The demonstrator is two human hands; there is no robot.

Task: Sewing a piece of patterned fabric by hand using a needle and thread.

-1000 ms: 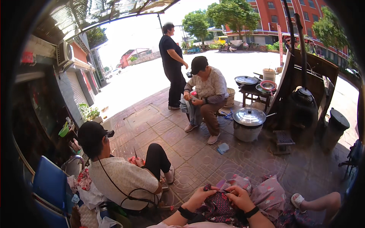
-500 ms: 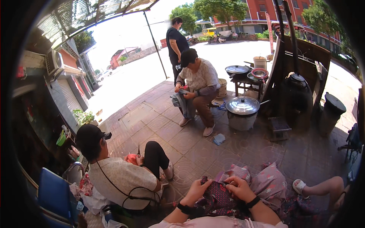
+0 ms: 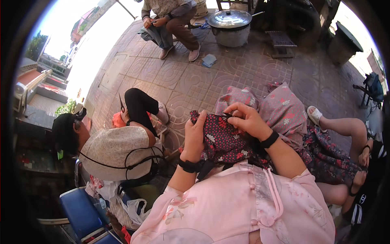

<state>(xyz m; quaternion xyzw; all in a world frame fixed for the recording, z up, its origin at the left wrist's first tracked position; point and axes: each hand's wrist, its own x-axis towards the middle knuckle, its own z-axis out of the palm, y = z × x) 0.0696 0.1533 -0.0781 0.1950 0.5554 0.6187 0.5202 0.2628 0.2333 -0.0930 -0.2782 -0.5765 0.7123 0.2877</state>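
A dark cloth with red and pink flowers and dots (image 3: 223,140) lies over my lap, its upper edge raised between my hands. My left hand (image 3: 195,136) grips the left end of that edge, thumb up. At the edge's right part, my right hand (image 3: 250,122) is closed with thumb and fingertips pinched together. Something small and dark shows at those fingertips; I cannot make out whether it is a tool or a fold of cloth. Below the cloth's far edge are my knees in greyish-pink floral trousers (image 3: 284,110).
Close on my left sits a person in a pale patterned top (image 3: 118,150), with scissors (image 3: 121,103) upright in hand. Ahead, another seated person handles grey-blue cloth (image 3: 156,37). A lidded pot (image 3: 230,30) stands beyond. At right are a neighbour's leg and sandal (image 3: 314,115). A blue chair (image 3: 83,211) stands lower left.
My view has tipped downward, so hands and cloth sit higher in the picture. Both hands still hold the cloth's edge; the right hand's fingers have bent into a tighter pinch.
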